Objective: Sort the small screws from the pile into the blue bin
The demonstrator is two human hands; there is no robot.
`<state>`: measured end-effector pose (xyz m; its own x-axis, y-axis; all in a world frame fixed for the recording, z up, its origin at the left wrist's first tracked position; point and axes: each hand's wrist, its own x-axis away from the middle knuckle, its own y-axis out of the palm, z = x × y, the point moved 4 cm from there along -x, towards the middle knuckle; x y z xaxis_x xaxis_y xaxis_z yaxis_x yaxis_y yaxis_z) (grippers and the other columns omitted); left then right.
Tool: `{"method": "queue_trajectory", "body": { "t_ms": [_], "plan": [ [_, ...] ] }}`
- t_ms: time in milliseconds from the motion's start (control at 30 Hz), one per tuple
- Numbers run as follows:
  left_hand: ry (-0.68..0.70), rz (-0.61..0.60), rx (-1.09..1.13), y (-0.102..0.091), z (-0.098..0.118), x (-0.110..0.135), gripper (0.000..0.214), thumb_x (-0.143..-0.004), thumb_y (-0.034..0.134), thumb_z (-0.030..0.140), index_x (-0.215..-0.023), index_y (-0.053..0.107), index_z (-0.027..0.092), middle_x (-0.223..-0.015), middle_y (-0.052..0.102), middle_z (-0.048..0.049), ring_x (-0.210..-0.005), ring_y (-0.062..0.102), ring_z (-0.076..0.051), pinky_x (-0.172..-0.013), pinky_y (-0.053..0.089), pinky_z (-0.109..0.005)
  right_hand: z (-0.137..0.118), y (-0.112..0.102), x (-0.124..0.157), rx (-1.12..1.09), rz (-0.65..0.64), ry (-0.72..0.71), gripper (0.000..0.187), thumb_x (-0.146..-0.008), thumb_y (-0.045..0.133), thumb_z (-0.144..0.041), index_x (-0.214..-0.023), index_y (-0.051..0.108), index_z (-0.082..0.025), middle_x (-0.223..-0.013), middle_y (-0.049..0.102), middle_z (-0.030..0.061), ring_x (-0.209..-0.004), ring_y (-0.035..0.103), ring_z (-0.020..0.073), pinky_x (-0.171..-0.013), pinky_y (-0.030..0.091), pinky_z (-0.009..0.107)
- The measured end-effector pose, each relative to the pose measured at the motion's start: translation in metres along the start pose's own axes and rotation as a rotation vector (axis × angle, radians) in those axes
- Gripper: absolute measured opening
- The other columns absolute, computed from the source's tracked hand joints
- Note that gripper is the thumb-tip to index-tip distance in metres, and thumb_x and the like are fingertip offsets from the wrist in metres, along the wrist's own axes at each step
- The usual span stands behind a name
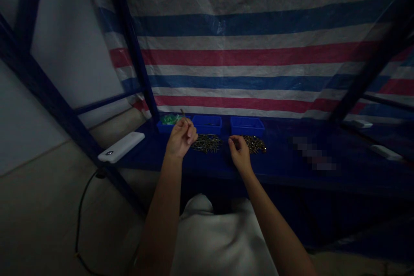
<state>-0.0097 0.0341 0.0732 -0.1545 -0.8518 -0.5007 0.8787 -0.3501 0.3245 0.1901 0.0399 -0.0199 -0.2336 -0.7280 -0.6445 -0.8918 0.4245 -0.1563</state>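
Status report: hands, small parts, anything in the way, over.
Left hand raised, pinching a thin piece. Right hand at brassy pile, grip unclear. Thin-piece pile between hands. Blue bins behind, no obstruction visible.

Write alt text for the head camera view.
A person's left hand pinches a slim item that points upward, while the right hand is at the left edge of a pile of small brassy parts on a dark blue bench. Nearby lies a heap of slender pieces, with blue trays behind.

Glossy metal pieces (255, 144), smooth plastic bins (247, 131)
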Motion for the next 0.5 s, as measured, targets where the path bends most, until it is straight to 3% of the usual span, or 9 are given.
{"method": "queue_trajectory", "body": {
  "t_ms": [100, 167, 367, 500],
  "plan": [
    [-0.204, -0.07, -0.265, 0.002, -0.012, -0.006, 0.02, -0.069, 0.066, 0.033, -0.071, 0.06, 0.015, -0.052, 0.053, 0.0024, -0.039, 0.043, -0.004, -0.036, 0.025, -0.016, 0.0, 0.0, 0.0, 0.009, -0.003, 0.004, 0.019, -0.082, 0.047, -0.034, -0.088, 0.055, -0.019, -0.086, 0.058, 0.0048, -0.078, 0.055, 0.0162, -0.071, 0.043, 0.03],
    [-0.259, -0.073, -0.388, 0.002, -0.017, -0.015, 0.016, -0.07, 0.065, 0.03, -0.071, 0.062, 0.014, -0.054, 0.055, 0.0011, -0.04, 0.045, -0.004, -0.036, 0.024, -0.016, -0.001, 0.0, 0.001, 0.015, -0.008, 0.007, 0.019, -0.082, 0.047, -0.034, -0.088, 0.055, -0.019, -0.086, 0.058, 0.0048, -0.078, 0.055, 0.0161, -0.07, 0.043, 0.03],
    [-0.213, 0.044, -0.278, -0.002, -0.017, -0.054, 0.014, -0.073, 0.062, 0.029, -0.073, 0.062, 0.015, -0.051, 0.052, 0.0032, -0.037, 0.043, -0.003, -0.035, 0.025, -0.016, -0.004, -0.001, 0.001, 0.038, -0.021, 0.016, 0.018, -0.082, 0.047, -0.033, -0.089, 0.055, -0.018, -0.085, 0.058, 0.0048, -0.077, 0.054, 0.016, -0.069, 0.043, 0.029],
    [-0.272, 0.141, -0.228, -0.01, -0.034, -0.08, 0.014, -0.074, 0.061, 0.027, -0.072, 0.06, 0.013, -0.051, 0.052, 0.0028, -0.037, 0.043, -0.003, -0.034, 0.023, -0.016, -0.005, -0.001, 0.001, 0.042, -0.024, 0.005, 0.017, -0.082, 0.046, -0.032, -0.089, 0.055, -0.019, -0.088, 0.058, 0.0052, -0.079, 0.054, 0.0162, -0.071, 0.043, 0.03]
  ]
}}
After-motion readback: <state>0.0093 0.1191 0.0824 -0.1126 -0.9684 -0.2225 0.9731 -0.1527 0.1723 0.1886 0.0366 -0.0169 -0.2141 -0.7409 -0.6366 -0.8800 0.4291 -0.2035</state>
